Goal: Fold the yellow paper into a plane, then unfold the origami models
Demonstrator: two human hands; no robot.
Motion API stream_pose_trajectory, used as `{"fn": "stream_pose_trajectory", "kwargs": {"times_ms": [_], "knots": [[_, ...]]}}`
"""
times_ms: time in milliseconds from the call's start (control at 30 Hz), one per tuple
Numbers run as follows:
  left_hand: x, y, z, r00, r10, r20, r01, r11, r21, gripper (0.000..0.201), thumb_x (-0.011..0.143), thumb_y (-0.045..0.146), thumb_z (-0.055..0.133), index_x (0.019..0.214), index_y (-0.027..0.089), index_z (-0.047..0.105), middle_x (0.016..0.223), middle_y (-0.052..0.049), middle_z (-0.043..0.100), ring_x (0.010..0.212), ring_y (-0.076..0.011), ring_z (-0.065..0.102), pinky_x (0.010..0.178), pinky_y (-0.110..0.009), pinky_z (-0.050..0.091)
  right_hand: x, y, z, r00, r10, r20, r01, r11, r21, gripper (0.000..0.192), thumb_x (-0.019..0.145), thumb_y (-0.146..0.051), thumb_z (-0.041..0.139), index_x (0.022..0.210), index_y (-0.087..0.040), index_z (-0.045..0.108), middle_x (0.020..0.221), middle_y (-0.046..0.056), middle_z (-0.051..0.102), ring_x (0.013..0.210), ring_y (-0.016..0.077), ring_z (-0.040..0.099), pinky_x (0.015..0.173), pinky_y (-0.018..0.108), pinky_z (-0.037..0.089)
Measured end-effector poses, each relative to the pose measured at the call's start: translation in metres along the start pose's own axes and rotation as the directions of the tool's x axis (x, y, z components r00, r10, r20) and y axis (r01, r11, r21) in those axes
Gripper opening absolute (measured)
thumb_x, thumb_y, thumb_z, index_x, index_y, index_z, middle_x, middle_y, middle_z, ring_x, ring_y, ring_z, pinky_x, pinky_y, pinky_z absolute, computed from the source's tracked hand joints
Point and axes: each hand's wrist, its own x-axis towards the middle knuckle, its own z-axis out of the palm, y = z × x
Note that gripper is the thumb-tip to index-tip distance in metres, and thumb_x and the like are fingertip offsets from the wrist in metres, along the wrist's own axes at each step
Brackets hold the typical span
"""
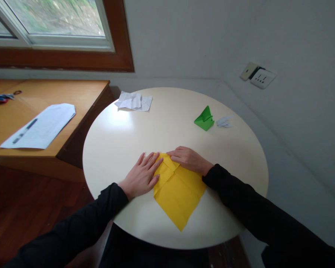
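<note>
A sheet of yellow paper (181, 197) lies on the round white table, its upper part folded over in layers and one pointed corner toward me. My left hand (142, 175) rests flat along the paper's upper left edge, fingers spread, the fingertips touching it. At the upper right edge my right hand (188, 158) presses down on the folded part. Its fingers are held together and bent, and the thumb is mostly hidden. Between the two hands the folded top corner shows.
The round table (106, 156) also bears white folded papers (132, 101), a green folded paper (204, 119) and a small white folded paper (224, 121). On the wooden desk (92, 96) are white sheets (51, 126), a pen (25, 131) and scissors (2, 98). A wall socket (262, 78) is at right.
</note>
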Motion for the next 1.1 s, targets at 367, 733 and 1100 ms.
{"fn": "stream_pose_trajectory", "kwargs": {"times_ms": [367,733,1100], "knots": [[0.000,0.000,-0.001,1.000,0.014,0.006,-0.014,1.000,0.021,0.052,0.092,0.037,0.030,0.141,0.018,0.032,0.146,-0.012,0.034,0.135,-0.0249,0.029,0.111,-0.047,0.017,-0.006,0.003,-0.005,0.998,-0.054,0.036,0.056,0.997,-0.061,0.030,0.095,-0.010,0.034,0.097,-0.014,0.063,0.118,0.009,0.064,0.110,0.0176,0.057,0.087,0.034,0.046],[0.001,-0.001,-0.001,1.000,0.024,0.008,-0.024,0.999,0.025,0.052,0.092,0.036,0.031,0.141,0.017,0.033,0.146,-0.013,0.035,0.135,-0.0264,0.029,0.112,-0.048,0.015,-0.019,-0.004,-0.012,0.999,0.023,0.031,-0.022,0.999,-0.032,0.034,0.089,-0.006,0.037,0.113,-0.015,0.060,0.120,0.008,0.062,0.121,0.0214,0.050,0.099,0.042,0.040],[0.007,-0.004,-0.003,0.993,0.107,0.050,-0.105,0.994,-0.027,0.053,0.089,0.033,0.034,0.137,0.010,0.035,0.148,-0.014,0.031,0.138,-0.0239,0.023,0.114,-0.043,0.011,-0.016,-0.038,-0.022,0.967,0.220,0.126,-0.209,0.973,-0.096,0.042,0.087,-0.022,0.042,0.125,-0.008,0.051,0.131,0.015,0.053,0.127,0.0248,0.043,0.109,0.046,0.025]]}}
